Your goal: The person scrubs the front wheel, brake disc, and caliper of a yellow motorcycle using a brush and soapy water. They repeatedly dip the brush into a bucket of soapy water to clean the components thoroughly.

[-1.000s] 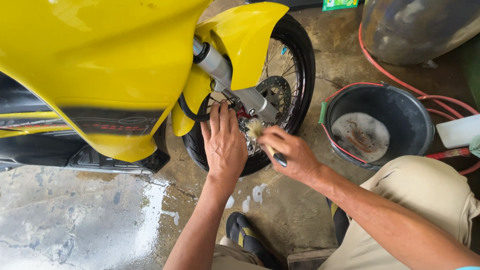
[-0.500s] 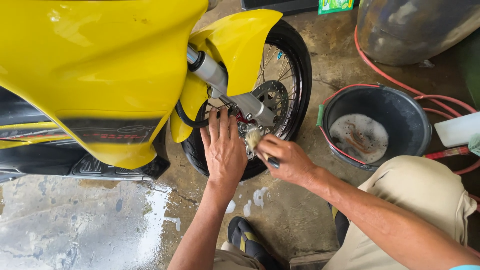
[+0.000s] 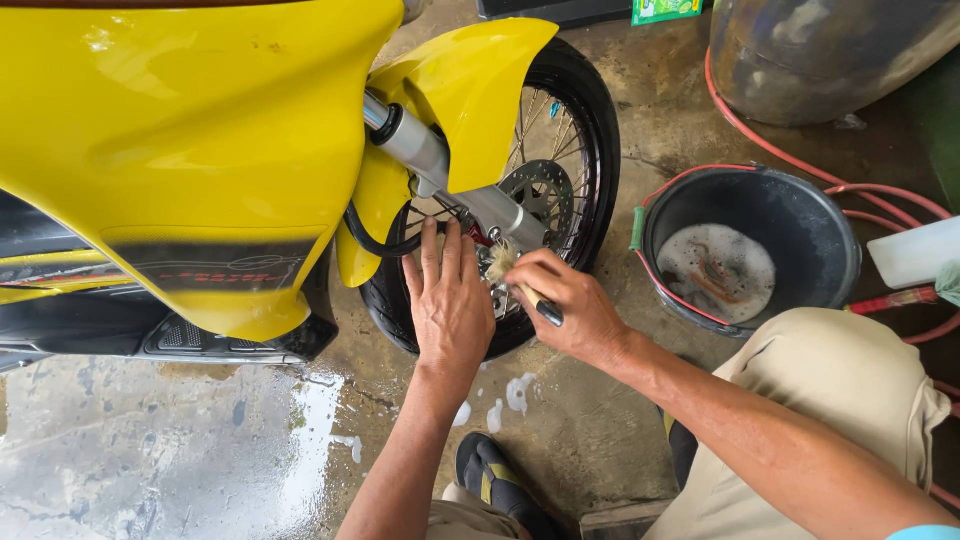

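On the left the wet concrete floor (image 3: 150, 450) shines under the yellow motorcycle fairing (image 3: 200, 150) — slick footing for a person crouched in a sandal (image 3: 490, 480), and a slip there could throw weight onto the bike. The left hand (image 3: 450, 305) lies flat, fingers together and straight, pressed on the tyre of the front wheel (image 3: 575, 150), gripping nothing. Its fingertips sit right by the spokes and the fork leg (image 3: 440, 165); if the wheel turns under that pressure, a finger could be pinched between spoke and fork. Just beside it the right hand (image 3: 570, 305) is clamped around the dark handle of a small brush (image 3: 515, 275), bristles pushed in near the hub and brake disc (image 3: 540, 195). With suds on the handle the grip could slide and knuckles would strike the disc edge. Soap left on the disc may also weaken braking. Further right, the black bucket (image 3: 830, 240) of soapy water stands near the knee — a careless shift of the leg could tip it, and the red hose (image 3: 800, 165) looping behind it is a snag.
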